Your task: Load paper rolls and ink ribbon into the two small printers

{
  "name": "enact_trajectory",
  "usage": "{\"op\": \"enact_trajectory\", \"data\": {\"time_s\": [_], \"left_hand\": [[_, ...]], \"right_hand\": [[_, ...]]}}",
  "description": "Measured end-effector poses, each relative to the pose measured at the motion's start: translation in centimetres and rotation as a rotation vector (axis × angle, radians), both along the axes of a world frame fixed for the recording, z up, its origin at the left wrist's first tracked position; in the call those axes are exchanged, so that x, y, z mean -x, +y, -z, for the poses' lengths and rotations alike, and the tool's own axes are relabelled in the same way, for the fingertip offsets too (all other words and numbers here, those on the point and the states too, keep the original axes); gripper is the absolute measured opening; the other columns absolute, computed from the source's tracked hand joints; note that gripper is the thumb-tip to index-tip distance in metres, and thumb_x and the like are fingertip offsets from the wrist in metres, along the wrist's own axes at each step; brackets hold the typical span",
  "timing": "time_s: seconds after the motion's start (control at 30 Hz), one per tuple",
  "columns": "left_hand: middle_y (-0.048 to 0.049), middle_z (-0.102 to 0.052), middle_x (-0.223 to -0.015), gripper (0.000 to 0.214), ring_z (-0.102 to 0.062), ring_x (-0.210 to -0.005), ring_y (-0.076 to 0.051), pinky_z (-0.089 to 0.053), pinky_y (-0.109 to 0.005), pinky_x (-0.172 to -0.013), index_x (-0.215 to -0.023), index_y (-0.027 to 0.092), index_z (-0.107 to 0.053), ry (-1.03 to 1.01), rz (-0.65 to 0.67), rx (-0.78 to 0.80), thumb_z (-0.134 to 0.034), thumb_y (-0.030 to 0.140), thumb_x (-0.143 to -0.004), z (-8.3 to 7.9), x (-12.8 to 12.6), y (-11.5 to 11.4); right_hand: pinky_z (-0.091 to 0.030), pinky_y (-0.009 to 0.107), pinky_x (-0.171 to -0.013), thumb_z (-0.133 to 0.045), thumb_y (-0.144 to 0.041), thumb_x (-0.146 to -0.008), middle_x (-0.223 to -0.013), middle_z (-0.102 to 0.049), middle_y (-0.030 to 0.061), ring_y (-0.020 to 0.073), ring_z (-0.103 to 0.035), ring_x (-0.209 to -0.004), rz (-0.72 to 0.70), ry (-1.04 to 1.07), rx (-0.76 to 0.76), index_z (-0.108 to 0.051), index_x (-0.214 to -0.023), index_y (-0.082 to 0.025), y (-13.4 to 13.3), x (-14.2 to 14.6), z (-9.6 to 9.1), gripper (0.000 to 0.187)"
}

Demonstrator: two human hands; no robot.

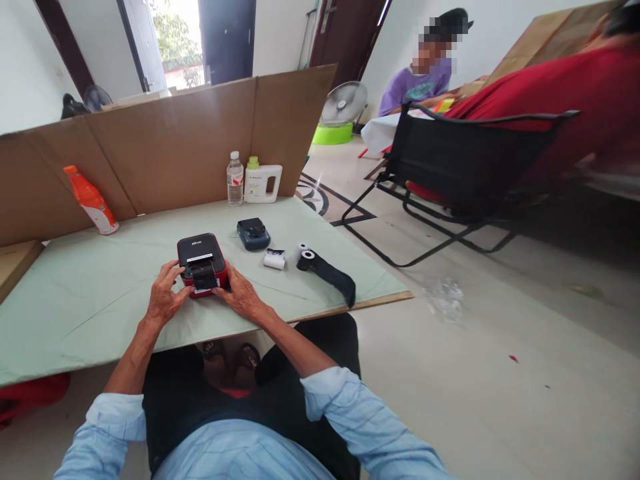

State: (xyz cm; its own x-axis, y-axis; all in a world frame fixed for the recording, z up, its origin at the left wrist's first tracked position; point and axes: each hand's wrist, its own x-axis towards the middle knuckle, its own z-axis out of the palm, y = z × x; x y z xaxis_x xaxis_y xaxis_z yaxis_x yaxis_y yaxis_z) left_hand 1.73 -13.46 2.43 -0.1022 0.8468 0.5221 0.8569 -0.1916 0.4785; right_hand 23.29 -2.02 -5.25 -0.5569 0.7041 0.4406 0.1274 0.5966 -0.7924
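Note:
A small red and black label printer (pixel 201 257) sits on the pale green tabletop, with a strip of black ribbon (pixel 205 275) across its front. My left hand (pixel 167 291) grips its left side, thumb at the front edge. On the opposite side my right hand (pixel 240 288) holds the printer, thumb near the front corner. Behind and to the right lies a dark blue device (pixel 253 234) with a black top. Beside that is a small white roll (pixel 274 259) with a dark patch. Farther right, a black ribbon roll (pixel 327 273) trails its loose end to the table's edge.
A cardboard screen (pixel 190 140) stands along the table's back. Before it are an orange bottle (pixel 93 200), a clear water bottle (pixel 235 179) and a white jug (pixel 263 183). Right of the table are a black folding chair (pixel 450 157), a fan (pixel 343 105) and two people.

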Motion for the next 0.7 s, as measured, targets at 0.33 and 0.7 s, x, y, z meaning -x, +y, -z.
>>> {"op": "enact_trajectory", "data": {"time_s": [0.33,0.7], "left_hand": [[-0.0145,-0.063,-0.143,0.039,-0.068,-0.122,-0.029,-0.065,-0.038,-0.080,-0.120,0.021,-0.068,0.017,0.020,0.013,-0.079,0.032,-0.083,-0.8,-0.1,0.1],[-0.0106,-0.069,-0.132,0.037,-0.068,-0.118,-0.027,-0.063,-0.038,-0.084,-0.126,0.024,-0.068,-0.062,0.150,0.206,-0.064,0.040,-0.093,-4.8,2.7,1.9]], "right_hand": [[-0.047,0.052,-0.117,-0.071,-0.034,-0.093,-0.153,-0.059,0.0151,0.0310,-0.058,-0.138,0.020,-0.015,0.004,-0.033,-0.163,-0.023,-0.1,0.1,0.0,0.081],[-0.044,0.056,-0.122,-0.074,-0.036,-0.091,-0.159,-0.051,0.0180,0.0345,-0.050,-0.148,0.080,0.048,-0.095,-0.030,-0.166,-0.024,0.3,0.2,0.5,0.088]]}}
